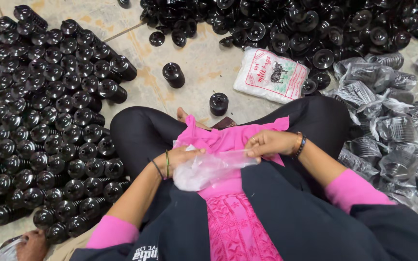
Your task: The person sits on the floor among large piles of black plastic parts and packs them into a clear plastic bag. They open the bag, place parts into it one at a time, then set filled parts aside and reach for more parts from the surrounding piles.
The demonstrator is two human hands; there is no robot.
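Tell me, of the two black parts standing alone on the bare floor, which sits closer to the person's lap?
The smaller-looking black part, just beyond the knees beside a bare foot. The other loose part stands farther up the floor, toward the big pile.

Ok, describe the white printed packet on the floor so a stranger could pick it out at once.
Start at the seated person's crossed legs and look just beyond the right knee. The white printed packet lies flat at the edge of the far heap of black parts; it is the only white, rectangular thing there.
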